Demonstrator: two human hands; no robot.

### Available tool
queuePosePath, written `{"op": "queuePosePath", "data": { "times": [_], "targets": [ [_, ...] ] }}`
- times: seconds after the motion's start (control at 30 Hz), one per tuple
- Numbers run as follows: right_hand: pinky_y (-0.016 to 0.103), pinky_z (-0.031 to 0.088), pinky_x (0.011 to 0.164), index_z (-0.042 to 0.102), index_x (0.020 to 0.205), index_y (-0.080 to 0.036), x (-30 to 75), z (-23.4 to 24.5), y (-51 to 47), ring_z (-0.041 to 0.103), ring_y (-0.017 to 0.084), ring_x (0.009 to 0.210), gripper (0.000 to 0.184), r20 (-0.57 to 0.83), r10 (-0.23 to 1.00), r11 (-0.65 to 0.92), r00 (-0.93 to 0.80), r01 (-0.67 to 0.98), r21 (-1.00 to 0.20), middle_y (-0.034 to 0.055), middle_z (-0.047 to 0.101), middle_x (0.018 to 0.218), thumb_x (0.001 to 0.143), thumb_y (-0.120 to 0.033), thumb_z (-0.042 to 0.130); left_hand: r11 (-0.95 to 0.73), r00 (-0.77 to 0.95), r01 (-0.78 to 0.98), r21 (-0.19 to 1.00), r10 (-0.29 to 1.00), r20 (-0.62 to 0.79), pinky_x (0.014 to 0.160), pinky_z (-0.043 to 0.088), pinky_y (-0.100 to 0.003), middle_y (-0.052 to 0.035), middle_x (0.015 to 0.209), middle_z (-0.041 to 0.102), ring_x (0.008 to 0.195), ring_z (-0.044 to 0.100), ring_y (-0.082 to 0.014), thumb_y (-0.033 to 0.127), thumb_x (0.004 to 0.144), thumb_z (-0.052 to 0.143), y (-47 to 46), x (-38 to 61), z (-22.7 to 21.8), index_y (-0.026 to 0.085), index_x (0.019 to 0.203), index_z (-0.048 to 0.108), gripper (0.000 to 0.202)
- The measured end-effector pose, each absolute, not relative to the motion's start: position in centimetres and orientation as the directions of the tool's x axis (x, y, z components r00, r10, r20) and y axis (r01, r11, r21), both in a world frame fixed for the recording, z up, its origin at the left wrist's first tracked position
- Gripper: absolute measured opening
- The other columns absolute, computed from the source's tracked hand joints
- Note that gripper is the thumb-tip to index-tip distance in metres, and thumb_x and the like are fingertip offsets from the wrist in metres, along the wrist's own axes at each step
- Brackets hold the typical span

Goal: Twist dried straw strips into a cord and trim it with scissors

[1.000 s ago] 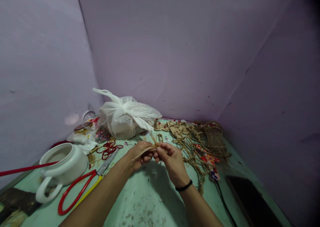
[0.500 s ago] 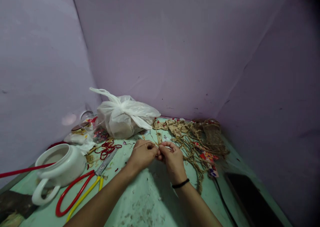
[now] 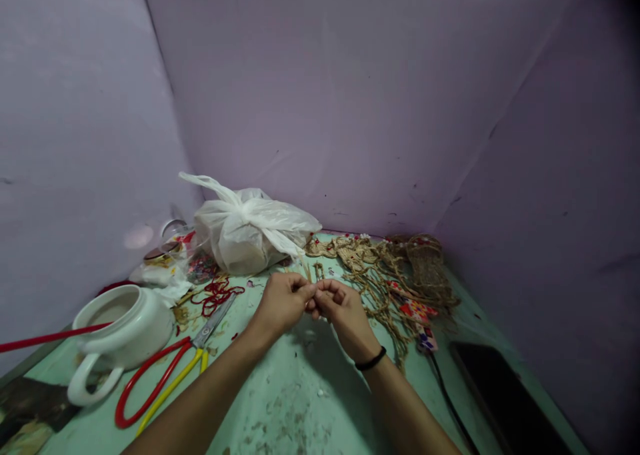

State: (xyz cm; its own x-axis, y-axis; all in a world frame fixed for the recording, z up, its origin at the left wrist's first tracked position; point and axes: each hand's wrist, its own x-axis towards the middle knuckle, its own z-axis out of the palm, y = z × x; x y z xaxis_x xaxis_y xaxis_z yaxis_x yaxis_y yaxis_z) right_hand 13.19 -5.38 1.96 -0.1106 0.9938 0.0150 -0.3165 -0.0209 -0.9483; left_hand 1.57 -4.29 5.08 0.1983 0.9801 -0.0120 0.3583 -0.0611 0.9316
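Note:
My left hand [image 3: 283, 303] and my right hand [image 3: 340, 310] meet fingertip to fingertip above the green table [image 3: 300, 401]. Both pinch a small piece of tan jute twine [image 3: 309, 275] whose short ends stick up between them. My right wrist wears a black band [image 3: 371, 359]. Just beyond my right hand lies a heap of knotted jute pieces [image 3: 395, 271] with red and white beads.
A tied white plastic bag [image 3: 250, 225] sits at the back. To the left lie red thread [image 3: 216, 295], red and yellow handled scissors [image 3: 165, 375], a white pot [image 3: 117, 331] and a jar [image 3: 175, 245]. A dark phone [image 3: 505, 401] with a cable lies at the right. Purple walls enclose the corner.
Both hands have stayed joined on the twine, shifting slightly back and closing tighter together; the loose strand over my left hand is drawn in. The view has shifted a little.

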Motion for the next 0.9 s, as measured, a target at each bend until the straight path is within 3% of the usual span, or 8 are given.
{"op": "queuePosePath", "data": {
  "times": [0.17, 0.3, 0.4, 0.5, 0.6, 0.7, 0.9],
  "targets": [
    [0.021, 0.043, 0.049, 0.056, 0.069, -0.014, 13.8, 2.0, -5.4, 0.054, 0.009, 0.046, 0.024, 0.029, 0.987, -0.024, -0.157, -0.322, -0.947, 0.0012, 0.063, 0.056, 0.059, -0.03, 0.069, -0.022, 0.171, 0.284, 0.959, 0.985, -0.028, 0.047, 0.034, -0.019, 0.0009, 0.044, 0.053, 0.044, 0.045, -0.0078, 0.036, 0.063, 0.058, -4.3, 1.5, 5.6, 0.012, 0.048, 0.053, 0.028],
    [0.021, 0.042, 0.048, 0.054, 0.066, -0.014, 13.9, 2.0, -5.4, 0.054, 0.009, 0.044, 0.023, 0.005, 0.99, -0.04, -0.142, -0.312, -0.949, 0.0011, 0.063, 0.053, 0.058, -0.029, 0.07, -0.099, 0.214, 0.343, 0.934, 0.977, 0.025, 0.046, 0.032, -0.019, 0.0018, 0.045, 0.052, 0.045, 0.042, -0.0069, 0.033, 0.067, 0.053, -4.4, 1.4, 5.6, 0.012, 0.049, 0.054, 0.028],
    [0.021, 0.042, 0.047, 0.053, 0.066, -0.014, 14.0, 2.0, -5.4, 0.055, 0.01, 0.043, 0.023, -0.023, 0.991, -0.069, -0.133, -0.348, -0.935, 0.0008, 0.063, 0.052, 0.058, -0.029, 0.07, -0.214, 0.169, 0.432, 0.876, 0.973, 0.154, 0.046, 0.03, -0.019, 0.0029, 0.046, 0.048, 0.046, 0.04, -0.0071, 0.033, 0.072, 0.049, -4.6, 1.0, 6.0, 0.013, 0.05, 0.055, 0.03],
    [0.021, 0.043, 0.048, 0.053, 0.067, -0.015, 14.2, 2.1, -5.3, 0.055, 0.01, 0.043, 0.024, -0.033, 0.988, -0.091, -0.151, -0.392, -0.915, 0.0, 0.063, 0.052, 0.057, -0.028, 0.07, -0.346, 0.044, 0.497, 0.796, 0.926, 0.375, 0.052, 0.036, -0.019, 0.0005, 0.06, 0.057, 0.055, 0.048, -0.0091, 0.029, 0.074, 0.049, -5.1, 0.5, 6.9, 0.014, 0.067, 0.062, 0.021],
    [0.022, 0.044, 0.05, 0.053, 0.067, -0.015, 14.2, 2.1, -5.4, 0.054, 0.009, 0.042, 0.023, -0.035, 0.982, -0.111, -0.188, -0.411, -0.905, -0.002, 0.061, 0.05, 0.057, -0.027, 0.07, -0.515, 0.117, 0.49, 0.704, 0.838, 0.532, 0.065, 0.041, -0.02, -0.0027, 0.077, 0.063, 0.071, 0.055, -0.0115, 0.022, 0.075, 0.049, -5.6, 0.2, 7.6, 0.016, 0.077, 0.064, 0.016],
    [0.021, 0.042, 0.048, 0.055, 0.067, -0.015, 14.2, 2.1, -5.6, 0.055, 0.01, 0.043, 0.021, -0.028, 0.973, -0.117, -0.229, -0.384, -0.916, -0.0022, 0.06, 0.049, 0.057, -0.026, 0.07, -0.522, 0.25, 0.464, 0.715, 0.852, 0.46, 0.067, 0.041, -0.02, -0.0023, 0.076, 0.064, 0.071, 0.056, -0.0113, 0.019, 0.074, 0.049, -5.4, 0.1, 7.5, 0.016, 0.076, 0.065, 0.016],
    [0.018, 0.039, 0.043, 0.055, 0.067, -0.014, 14.3, 2.3, -5.7, 0.057, 0.011, 0.046, 0.021, -0.016, 0.965, -0.11, -0.262, -0.351, -0.93, -0.0019, 0.059, 0.049, 0.058, -0.026, 0.069, -0.267, 0.293, 0.441, 0.857, 0.945, 0.144, 0.053, 0.038, -0.019, 0.0007, 0.058, 0.059, 0.055, 0.051, -0.0093, 0.023, 0.071, 0.051, -4.0, -0.2, 6.7, 0.013, 0.065, 0.063, 0.017]
  ]
}}
